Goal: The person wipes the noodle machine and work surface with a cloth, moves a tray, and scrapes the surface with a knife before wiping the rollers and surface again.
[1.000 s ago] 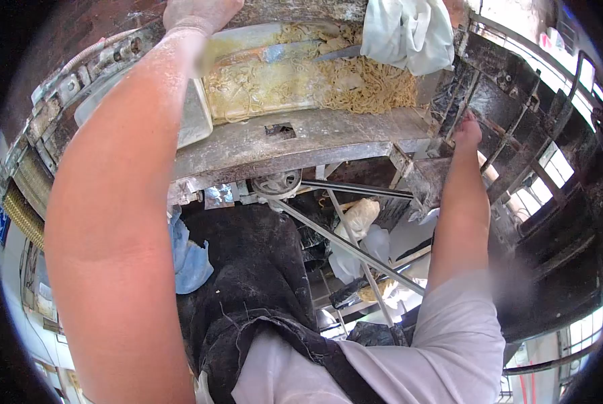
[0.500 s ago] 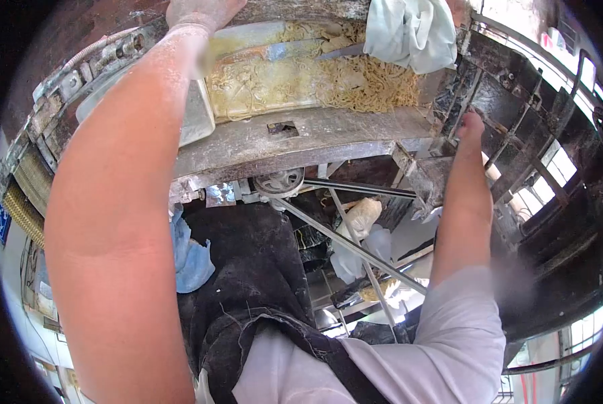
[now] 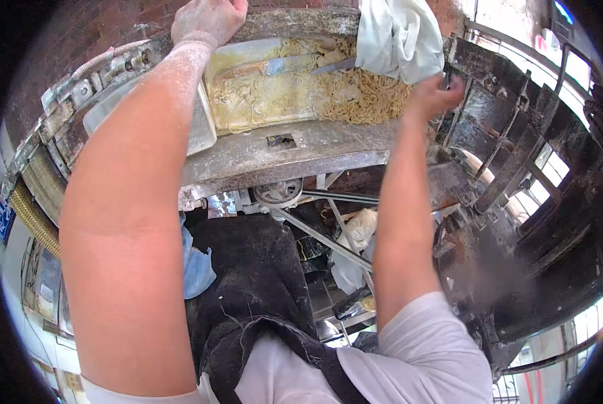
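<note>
Near the top of the view, my left hand [image 3: 207,20] is dusted with flour. Its fingers look curled, but whatever they may hold cannot be seen. At the upper right, my right hand [image 3: 436,97] is beside the lower edge of a pale cloth [image 3: 401,40], with thumb and finger apart and nothing visible between them. Between my forearms lies a shallow tray [image 3: 264,101] coated with yellowish residue. Noodle-like dough strands [image 3: 365,97] are heaped at its right end.
A worn metal ledge [image 3: 247,151] runs below the tray. Under it are a pulley [image 3: 278,192] and belts [image 3: 325,236]. A dark metal frame [image 3: 517,135] stands at the right. A blue cloth [image 3: 197,266] hangs beside a black apron [image 3: 247,269].
My right hand has moved left and up from the metal frame to beside the pale cloth. My left hand has come further into view, and the scene has shifted slightly.
</note>
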Motion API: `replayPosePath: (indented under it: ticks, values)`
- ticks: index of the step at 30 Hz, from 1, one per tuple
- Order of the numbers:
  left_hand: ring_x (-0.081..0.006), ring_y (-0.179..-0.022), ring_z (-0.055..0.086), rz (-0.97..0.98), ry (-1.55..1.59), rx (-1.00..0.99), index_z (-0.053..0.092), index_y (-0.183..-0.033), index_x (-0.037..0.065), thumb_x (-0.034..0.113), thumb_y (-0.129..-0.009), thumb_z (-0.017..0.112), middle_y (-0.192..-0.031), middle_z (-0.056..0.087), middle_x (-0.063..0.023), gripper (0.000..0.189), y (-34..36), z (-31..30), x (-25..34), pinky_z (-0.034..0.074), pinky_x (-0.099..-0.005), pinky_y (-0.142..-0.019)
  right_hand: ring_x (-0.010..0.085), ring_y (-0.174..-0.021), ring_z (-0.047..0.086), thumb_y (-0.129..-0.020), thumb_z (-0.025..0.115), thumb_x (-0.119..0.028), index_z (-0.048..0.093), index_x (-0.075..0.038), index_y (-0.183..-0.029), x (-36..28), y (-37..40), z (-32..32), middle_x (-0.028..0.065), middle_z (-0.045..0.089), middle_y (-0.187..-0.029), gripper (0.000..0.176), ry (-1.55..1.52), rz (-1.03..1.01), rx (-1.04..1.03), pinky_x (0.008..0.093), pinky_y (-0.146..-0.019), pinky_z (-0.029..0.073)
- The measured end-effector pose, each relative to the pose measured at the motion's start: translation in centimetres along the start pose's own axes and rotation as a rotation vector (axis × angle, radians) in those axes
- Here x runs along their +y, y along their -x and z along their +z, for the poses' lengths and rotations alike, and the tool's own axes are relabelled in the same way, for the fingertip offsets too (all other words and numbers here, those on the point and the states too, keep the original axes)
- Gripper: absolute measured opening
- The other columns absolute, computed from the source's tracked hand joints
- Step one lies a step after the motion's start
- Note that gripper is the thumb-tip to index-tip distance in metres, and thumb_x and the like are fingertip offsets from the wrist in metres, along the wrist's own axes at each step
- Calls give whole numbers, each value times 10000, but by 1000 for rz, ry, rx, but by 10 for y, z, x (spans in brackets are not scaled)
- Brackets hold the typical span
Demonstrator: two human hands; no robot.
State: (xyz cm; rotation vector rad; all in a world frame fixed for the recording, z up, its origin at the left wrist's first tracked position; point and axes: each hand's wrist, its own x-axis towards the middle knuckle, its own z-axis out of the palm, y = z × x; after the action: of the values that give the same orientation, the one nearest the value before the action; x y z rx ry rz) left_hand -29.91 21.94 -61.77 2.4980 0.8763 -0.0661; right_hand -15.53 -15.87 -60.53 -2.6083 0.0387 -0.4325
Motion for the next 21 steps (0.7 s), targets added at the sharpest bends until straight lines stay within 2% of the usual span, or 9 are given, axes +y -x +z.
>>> replayPosePath:
  ticks: [2, 5, 7, 9, 11, 12, 13, 18, 21]
  values:
    - [-367, -917, 711, 4, -5, 11, 695, -898, 104, 294, -906, 587, -950, 740, -155, 219, 0, 1, -2, 561, -484, -831, 410, -1336, 405, -882, 687, -372, 344, 49, -1452, -76, 28, 0, 245, 450, -1359, 787, -60, -334, -150, 481, -1165, 316]
    - [-367, -919, 710, 12, 1, 14, 692, -899, 105, 293, -908, 586, -950, 738, -156, 216, -1, 1, -1, 561, -484, -833, 413, -1306, 443, -870, 727, -423, 456, 10, -1414, -110, 45, 25, 257, 469, -1363, 746, 198, -513, -16, 501, -1081, 388]
    - [-367, -921, 709, 12, 8, 5, 690, -899, 105, 293, -910, 584, -950, 737, -156, 216, 1, 2, 2, 561, -484, -835, 494, -1416, 286, -780, 781, -617, 383, -115, -1527, -110, 41, 38, 349, 354, -1478, 985, 363, -319, -350, 627, -1181, 232]
    - [-367, -927, 707, -14, -43, -5, 687, -908, 102, 294, -914, 581, -950, 736, -154, 219, 1, 2, 0, 560, -483, -840, 482, -1404, 350, -779, 753, -665, 499, -138, -1473, -93, 27, 52, 352, 343, -1526, 908, 524, -360, -364, 576, -1145, 321]
    - [-367, -928, 708, -10, -28, -4, 685, -910, 103, 296, -914, 580, -949, 736, -152, 221, 3, 1, 1, 560, -483, -841, 436, -1311, 503, -825, 728, -633, 617, -128, -1362, -92, 15, 45, 328, 523, -1401, 745, 158, -252, -399, 513, -1071, 417]
    - [-367, -929, 708, -6, -18, 3, 684, -913, 103, 299, -915, 578, -948, 737, -151, 222, 2, 0, 2, 559, -482, -843, 371, -1063, 651, -892, 712, -389, 666, -54, -1252, -91, 15, 40, 214, 665, -1186, 494, 140, -225, -415, 538, -917, 508]
    - [-367, -929, 708, -5, -16, 9, 684, -913, 103, 299, -915, 578, -948, 737, -151, 222, 0, -1, 1, 559, -482, -843, 371, -1063, 651, -892, 712, -389, 666, -54, -1252, -85, 15, 39, 214, 665, -1186, 494, 138, -229, -411, 538, -917, 508]
    - [-366, -916, 707, 18, -11, 18, 683, -909, 108, 298, -914, 577, -943, 736, -145, 218, 0, 5, -4, 556, -486, -840, 275, -1085, 675, -986, 547, -260, 671, 12, -1166, -43, 3, -10, 107, 695, -1186, 348, -774, 607, 160, 475, -979, 518]
    - [-365, -915, 705, 23, -6, 17, 683, -910, 111, 297, -914, 575, -944, 734, -144, 215, -1, 6, -5, 555, -487, -837, 315, -1137, 619, -960, 564, -318, 644, 11, -1209, 24, -56, -31, 135, 638, -1241, 420, -673, 589, 394, 504, -999, 489]
